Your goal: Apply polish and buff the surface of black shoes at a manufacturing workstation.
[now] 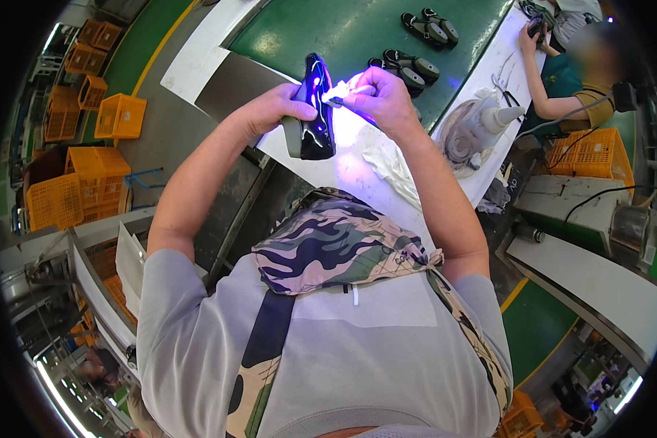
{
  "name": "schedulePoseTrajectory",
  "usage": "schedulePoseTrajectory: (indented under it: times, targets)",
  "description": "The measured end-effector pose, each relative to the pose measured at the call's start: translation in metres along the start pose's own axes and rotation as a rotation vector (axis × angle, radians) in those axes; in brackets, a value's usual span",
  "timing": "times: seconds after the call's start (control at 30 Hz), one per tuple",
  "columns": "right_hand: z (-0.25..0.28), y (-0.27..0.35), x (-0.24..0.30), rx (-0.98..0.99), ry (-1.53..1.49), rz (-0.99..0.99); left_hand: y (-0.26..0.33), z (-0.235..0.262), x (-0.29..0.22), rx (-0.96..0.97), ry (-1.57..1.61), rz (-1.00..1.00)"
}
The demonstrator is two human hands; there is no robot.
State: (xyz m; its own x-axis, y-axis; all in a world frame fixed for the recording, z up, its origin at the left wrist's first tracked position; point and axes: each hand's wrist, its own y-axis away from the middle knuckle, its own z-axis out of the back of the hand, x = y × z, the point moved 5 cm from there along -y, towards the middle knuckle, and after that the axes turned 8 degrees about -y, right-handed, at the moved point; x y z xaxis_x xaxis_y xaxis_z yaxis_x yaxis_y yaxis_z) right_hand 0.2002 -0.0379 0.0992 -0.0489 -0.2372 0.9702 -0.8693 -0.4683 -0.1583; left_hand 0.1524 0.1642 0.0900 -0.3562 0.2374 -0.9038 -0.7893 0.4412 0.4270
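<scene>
Camouflage apron (328,244) below, my left hand (274,109) clasps the glossy black shoe (315,109) upright while my right hand (383,102) pinches a small white applicator (341,91) against its lit edge; steadiness seems key.

shoe (314,109) in left hand (277,109), right hand (383,98) with brush (341,91) touching its right side, conveyor belt (343,33) behind, more shoes (416,51) on belt, crates (87,146) far left, co-worker (577,80) right
</scene>
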Motion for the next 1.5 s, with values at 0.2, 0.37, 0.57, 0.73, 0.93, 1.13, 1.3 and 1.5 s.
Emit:
schedulePoseTrajectory:
  times: [0.2, 0.37, 0.57, 0.73, 0.93, 1.13, 1.3, 1.5]
  targets:
    - [-0.010, 0.006, -0.013, 0.112, -0.296, -0.119, 0.000, 0.007, 0.013, -0.041, 0.291, 0.014]
    - [-0.008, 0.011, -0.009, 0.118, -0.078, -0.095, 0.004, -0.003, 0.022, -0.056, 0.463, 0.040]
    - [-0.019, 0.019, 0.002, 0.114, -0.107, -0.053, 0.008, -0.018, 0.054, -0.112, 0.725, 0.097]
    - [-0.028, 0.022, 0.001, 0.203, -0.092, 0.025, 0.018, -0.026, 0.069, -0.095, 0.905, 0.086]
    - [-0.047, 0.021, 0.008, 0.317, 0.017, 0.109, 0.045, -0.030, 0.096, -0.183, 0.949, 0.157]
    - [-0.078, 0.016, 0.009, 0.448, 0.074, 0.155, 0.074, -0.042, 0.113, -0.186, 1.175, -0.044]
    - [-0.096, 0.010, -0.002, 0.414, 0.137, 0.208, 0.101, -0.043, 0.122, -0.222, 1.450, -0.283]
    - [-0.108, 0.000, -0.048, 0.297, -0.038, 0.008, 0.229, 0.003, 0.113, -0.565, 1.268, -0.643]
